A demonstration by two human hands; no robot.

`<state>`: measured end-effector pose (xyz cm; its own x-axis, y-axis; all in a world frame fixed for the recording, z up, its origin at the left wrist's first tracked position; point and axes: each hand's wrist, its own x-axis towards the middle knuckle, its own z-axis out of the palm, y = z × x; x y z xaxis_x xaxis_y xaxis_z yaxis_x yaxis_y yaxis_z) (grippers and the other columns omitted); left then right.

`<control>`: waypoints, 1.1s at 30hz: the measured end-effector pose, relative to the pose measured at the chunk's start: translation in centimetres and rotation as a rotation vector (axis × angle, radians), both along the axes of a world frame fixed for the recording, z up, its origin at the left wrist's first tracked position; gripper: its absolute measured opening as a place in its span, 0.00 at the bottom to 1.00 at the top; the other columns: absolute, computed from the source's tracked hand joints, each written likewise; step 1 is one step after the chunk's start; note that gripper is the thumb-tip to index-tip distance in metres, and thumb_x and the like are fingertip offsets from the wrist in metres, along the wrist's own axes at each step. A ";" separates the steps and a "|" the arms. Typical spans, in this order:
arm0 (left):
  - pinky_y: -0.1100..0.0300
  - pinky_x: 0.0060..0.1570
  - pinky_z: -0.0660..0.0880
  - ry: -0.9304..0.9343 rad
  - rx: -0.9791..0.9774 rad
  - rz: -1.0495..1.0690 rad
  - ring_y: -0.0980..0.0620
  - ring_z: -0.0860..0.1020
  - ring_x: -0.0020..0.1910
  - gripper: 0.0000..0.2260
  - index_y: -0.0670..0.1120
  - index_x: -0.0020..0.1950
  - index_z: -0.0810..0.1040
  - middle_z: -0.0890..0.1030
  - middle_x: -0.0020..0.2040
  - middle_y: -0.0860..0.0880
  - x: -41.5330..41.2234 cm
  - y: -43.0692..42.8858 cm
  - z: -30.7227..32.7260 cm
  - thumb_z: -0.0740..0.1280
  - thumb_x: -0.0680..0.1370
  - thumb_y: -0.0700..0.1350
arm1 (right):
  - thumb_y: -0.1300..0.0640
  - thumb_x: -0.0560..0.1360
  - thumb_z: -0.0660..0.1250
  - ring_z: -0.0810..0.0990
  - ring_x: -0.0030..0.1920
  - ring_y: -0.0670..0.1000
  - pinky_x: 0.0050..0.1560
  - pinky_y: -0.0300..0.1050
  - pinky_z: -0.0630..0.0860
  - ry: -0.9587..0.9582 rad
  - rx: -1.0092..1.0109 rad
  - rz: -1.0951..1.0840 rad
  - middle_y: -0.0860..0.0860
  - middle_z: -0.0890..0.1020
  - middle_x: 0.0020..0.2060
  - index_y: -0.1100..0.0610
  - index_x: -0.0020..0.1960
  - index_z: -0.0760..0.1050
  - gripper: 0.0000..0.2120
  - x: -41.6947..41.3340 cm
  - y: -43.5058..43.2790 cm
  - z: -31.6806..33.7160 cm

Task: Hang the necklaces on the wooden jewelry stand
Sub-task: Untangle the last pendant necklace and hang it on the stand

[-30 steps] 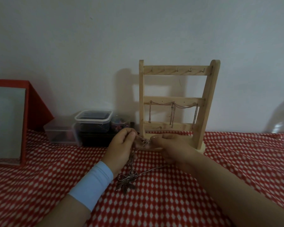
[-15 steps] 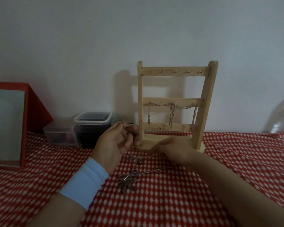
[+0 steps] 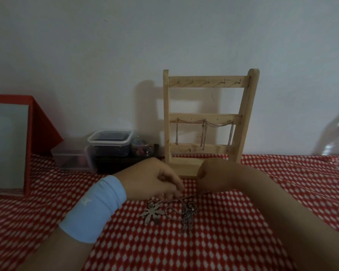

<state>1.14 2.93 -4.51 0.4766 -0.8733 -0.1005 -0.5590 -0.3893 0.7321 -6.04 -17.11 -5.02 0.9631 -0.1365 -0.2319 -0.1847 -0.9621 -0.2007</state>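
No readable text, small pale star mark on blue wristband

- Pale wooden jewelry stand: upright at the back of the desk, close to the wall, with three crossbars and small hooks along the top one.
- Silver chain necklace: draped in swags along the middle crossbar, its ends dangling to the lowest bar.
- Silver necklace with a flat leaf-shaped pendant: lying on the desk in front of the stand, its chain leading up into the grip of the left hand.
- Darker tangled necklace: heaped just right of the leaf.
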 end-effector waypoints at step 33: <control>0.60 0.47 0.75 -0.399 0.231 0.246 0.56 0.77 0.42 0.14 0.56 0.44 0.75 0.78 0.40 0.56 0.6 4.5 -3.8 0.60 0.77 0.37 | 0.51 0.86 0.55 0.64 0.27 0.47 0.29 0.43 0.67 -0.682 1.348 -0.320 0.50 0.68 0.31 0.55 0.44 0.65 0.14 -1.4 0.2 -0.2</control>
<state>1.75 7.45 -8.31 0.7052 -0.7076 -0.0461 -0.6490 -0.6702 0.3601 -7.48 -16.90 -5.22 0.9062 -0.4086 0.1084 0.1438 0.0568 -0.9880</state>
